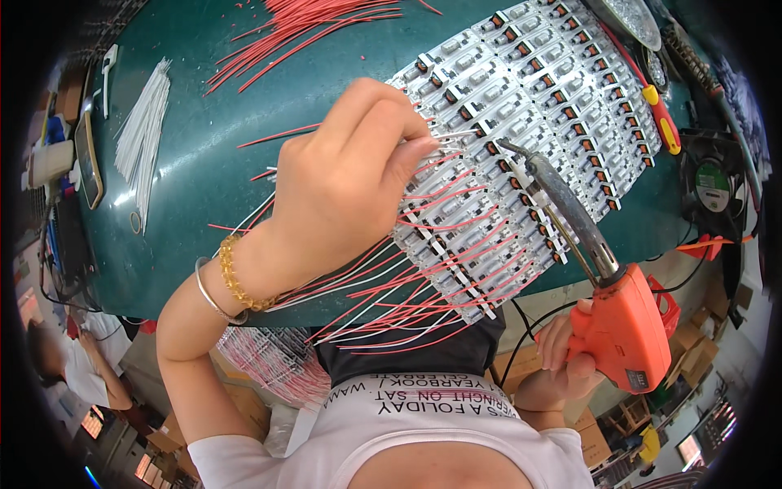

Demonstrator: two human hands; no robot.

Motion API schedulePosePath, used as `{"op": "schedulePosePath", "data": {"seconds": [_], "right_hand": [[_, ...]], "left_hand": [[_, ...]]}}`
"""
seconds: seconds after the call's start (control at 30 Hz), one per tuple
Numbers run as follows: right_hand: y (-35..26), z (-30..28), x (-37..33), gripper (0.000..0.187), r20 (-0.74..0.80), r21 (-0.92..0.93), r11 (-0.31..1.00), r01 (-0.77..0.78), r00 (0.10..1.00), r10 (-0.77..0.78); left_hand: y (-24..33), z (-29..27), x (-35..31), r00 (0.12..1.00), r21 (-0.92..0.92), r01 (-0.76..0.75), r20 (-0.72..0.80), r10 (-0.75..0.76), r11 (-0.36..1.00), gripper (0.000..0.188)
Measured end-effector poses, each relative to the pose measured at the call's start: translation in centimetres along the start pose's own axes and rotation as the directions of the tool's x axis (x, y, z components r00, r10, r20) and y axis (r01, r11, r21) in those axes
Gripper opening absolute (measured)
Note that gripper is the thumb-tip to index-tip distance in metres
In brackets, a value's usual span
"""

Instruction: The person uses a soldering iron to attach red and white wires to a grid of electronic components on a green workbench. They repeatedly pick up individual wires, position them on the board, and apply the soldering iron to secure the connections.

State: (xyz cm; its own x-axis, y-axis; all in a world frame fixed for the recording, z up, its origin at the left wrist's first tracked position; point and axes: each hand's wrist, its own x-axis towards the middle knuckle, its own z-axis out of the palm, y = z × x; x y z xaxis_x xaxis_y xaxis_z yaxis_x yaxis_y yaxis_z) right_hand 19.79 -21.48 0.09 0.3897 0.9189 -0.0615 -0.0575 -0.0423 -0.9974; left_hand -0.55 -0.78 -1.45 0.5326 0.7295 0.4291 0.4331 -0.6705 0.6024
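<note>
My left hand [342,183] is over the left part of a panel of small circuit boards [529,106], thumb and fingers pinched on a thin white wire [458,134]. The wire's far end lies at a board's edge. An orange soldering gun [627,330] is in my right hand [566,350], fingers wrapped round its handle. Its dark tip reaches over the panel, just right of the wire's end. Several red and white wires [407,281] trail from the panel's near rows toward me and to the left. My left palm hides part of the panel.
On the green table [195,269] lie a bundle of white wires [145,134] at left and a pile of red wires [309,33] at the back. A red-yellow screwdriver [664,121], a metal dish [631,20] and a black fan [711,186] are at right. Another person [98,342] sits far left.
</note>
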Motion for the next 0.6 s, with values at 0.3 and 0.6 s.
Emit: {"op": "schedulePosePath", "data": {"seconds": [0.3,0.6], "right_hand": [[0.6,-1.0,-0.3,0.078,0.055,0.022,1.0,-0.003,0.998,0.002],[1.1,-0.9,-0.3,0.079,0.023,-0.001,1.0,0.024,0.999,-0.024]], "left_hand": [[0.6,-0.2,-0.4,0.999,-0.026,0.04,-0.004,-0.04,0.999,0.012],[-0.3,-0.9,-0.1,0.984,0.102,-0.145,0.116,0.133,0.984,0.018]]}}
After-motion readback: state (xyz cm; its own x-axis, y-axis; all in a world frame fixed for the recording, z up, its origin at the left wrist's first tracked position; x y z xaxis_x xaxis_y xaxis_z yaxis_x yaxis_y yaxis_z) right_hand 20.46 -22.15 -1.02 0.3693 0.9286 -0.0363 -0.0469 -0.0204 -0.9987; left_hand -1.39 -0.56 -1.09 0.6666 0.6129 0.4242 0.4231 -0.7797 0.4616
